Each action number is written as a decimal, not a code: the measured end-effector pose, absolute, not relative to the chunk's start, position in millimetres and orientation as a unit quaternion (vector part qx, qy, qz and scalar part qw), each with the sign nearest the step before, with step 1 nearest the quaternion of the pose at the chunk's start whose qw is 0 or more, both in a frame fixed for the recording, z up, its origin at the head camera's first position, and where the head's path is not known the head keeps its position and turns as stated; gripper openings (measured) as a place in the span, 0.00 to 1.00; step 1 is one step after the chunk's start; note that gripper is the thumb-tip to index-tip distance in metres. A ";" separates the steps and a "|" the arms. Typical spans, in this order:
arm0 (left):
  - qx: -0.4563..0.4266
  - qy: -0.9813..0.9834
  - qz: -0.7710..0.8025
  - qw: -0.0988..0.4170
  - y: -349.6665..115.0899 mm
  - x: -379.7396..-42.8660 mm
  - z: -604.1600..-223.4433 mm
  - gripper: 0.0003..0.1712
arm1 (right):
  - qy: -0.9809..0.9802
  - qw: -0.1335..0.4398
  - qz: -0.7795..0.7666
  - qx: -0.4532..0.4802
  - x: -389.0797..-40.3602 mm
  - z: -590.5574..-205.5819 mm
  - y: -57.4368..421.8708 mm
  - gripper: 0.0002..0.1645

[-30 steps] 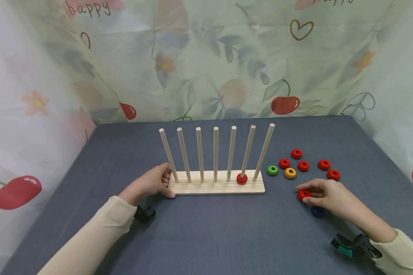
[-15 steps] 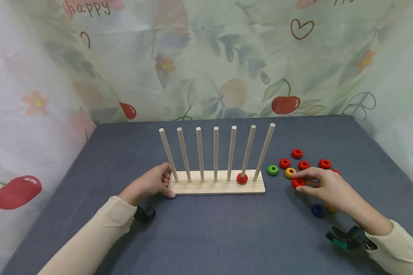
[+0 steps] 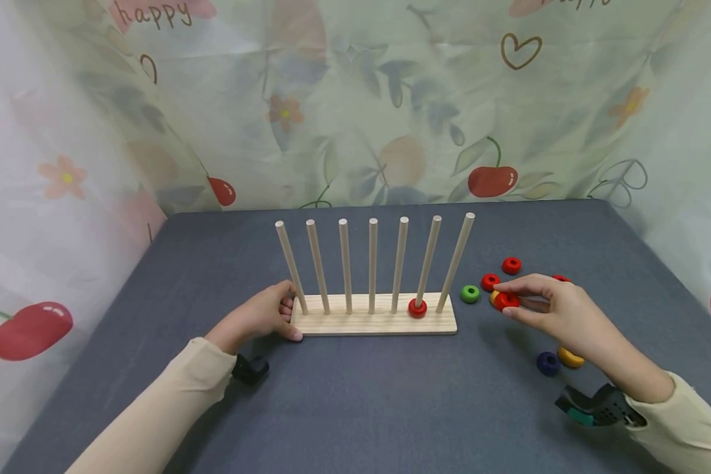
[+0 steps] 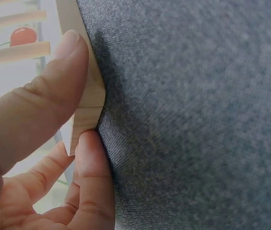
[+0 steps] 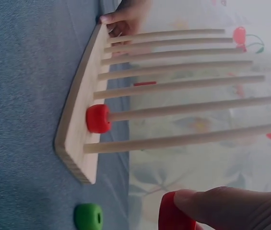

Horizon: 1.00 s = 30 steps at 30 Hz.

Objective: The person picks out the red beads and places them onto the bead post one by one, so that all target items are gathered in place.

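My right hand [image 3: 563, 313] pinches red ring [image 3: 506, 301], fingers [image 3: 526, 284] parted just around it, near green ring [image 3: 470, 293]. My left hand [image 3: 257, 316] grips end of pegged board [image 3: 332, 324] on counter [image 3: 391, 395].

7 pegs [image 3: 372, 263] block the base [image 3: 355, 325]; free tabletop [image 3: 379, 395] lies before it.

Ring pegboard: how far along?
Done: one red ring sits at the base of the second peg from the right; the other six pegs are bare.
In hand: right hand pinches another red ring; left hand grips the left end of the pegboard.
Remaining, it seems: loose red rings, green ring, yellow rings and blue ring, right of the pegboard; right hand may hide others.
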<state>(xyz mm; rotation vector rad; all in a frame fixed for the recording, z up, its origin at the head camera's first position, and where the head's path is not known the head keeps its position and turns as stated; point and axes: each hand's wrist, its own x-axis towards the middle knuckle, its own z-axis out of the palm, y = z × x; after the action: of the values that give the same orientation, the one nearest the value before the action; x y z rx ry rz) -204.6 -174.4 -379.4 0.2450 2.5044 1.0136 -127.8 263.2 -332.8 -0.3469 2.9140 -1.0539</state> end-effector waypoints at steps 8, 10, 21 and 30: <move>0.092 0.901 0.367 0.213 -173.9 -205.4 -377.6 0.37 | 0.949 -0.027 -0.296 -0.103 -126.2 -317.9 262.5 0.22; 0.092 0.901 0.367 0.213 -173.8 -205.5 -377.4 0.37 | 0.948 -0.027 -0.300 -0.102 -126.0 -314.9 262.3 0.22; 0.085 0.905 0.358 0.212 -173.4 -205.1 -378.2 0.38 | 0.944 -0.071 -0.300 -0.118 -122.2 -297.5 258.4 0.21; 0.082 0.906 0.355 0.214 -172.8 -204.0 -377.2 0.37 | 0.916 -0.076 -0.370 -0.136 -119.7 -282.0 254.2 0.25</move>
<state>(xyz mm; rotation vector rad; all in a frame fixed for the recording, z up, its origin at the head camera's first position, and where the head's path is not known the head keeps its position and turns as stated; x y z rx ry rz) -204.0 -172.8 -377.2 0.2268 2.5134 0.9861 -119.7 254.2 -282.0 -0.4481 3.0255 -1.2207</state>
